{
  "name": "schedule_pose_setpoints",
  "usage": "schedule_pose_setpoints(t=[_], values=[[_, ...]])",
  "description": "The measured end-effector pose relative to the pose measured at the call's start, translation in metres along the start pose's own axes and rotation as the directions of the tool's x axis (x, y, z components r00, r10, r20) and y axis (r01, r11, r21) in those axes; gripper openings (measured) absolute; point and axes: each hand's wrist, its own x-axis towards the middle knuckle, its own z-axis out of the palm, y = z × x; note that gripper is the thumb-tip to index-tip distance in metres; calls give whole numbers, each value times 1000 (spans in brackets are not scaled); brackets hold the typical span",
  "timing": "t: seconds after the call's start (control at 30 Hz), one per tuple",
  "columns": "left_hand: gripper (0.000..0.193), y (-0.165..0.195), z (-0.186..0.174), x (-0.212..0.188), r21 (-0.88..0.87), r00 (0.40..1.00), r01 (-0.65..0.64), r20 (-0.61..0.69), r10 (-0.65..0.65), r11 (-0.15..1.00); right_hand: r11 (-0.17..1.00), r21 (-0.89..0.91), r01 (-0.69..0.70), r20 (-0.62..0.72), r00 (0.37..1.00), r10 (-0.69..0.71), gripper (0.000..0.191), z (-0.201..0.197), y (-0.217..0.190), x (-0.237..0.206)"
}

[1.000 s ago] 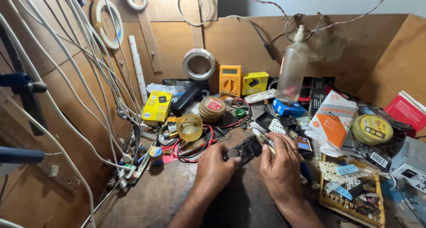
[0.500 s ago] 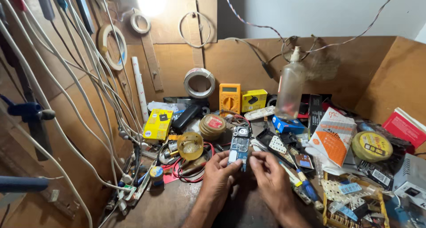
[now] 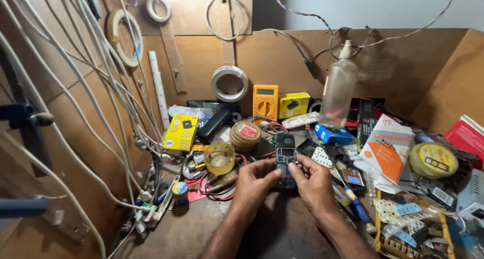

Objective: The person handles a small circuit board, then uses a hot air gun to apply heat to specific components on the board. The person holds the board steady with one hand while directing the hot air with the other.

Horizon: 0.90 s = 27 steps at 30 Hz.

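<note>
A single head-worn camera looks forward and down from close above a cluttered brown wooden worktop (image 3: pixel 201 229), facing the brown board back wall (image 3: pixel 282 57). The person's forearms enter from the bottom edge.

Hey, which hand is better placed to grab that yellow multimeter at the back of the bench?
Probably the left hand. The yellow multimeter stands behind and slightly left of the small phone that both hands hold. The right hand sits further right, so it would cross over the phone.
</note>
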Motion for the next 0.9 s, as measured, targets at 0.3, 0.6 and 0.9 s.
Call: schedule_pose_setpoints(t=[0.3,0.6,0.9], values=[[34,-3,-3,-11,48,992,116,-61,-113,992,981,148,-126,47,992,121,39,-6,-16,-15],[40,-3,-6,-12,-126,992,-1,-125,-15,992,986,92,-138,161,979,122,33,-14,-43,-33],[41,-8,-7,-11,-81,990,27,-137,-38,996,976,112,-187,137,976,171,27,-11,-48,-33]])
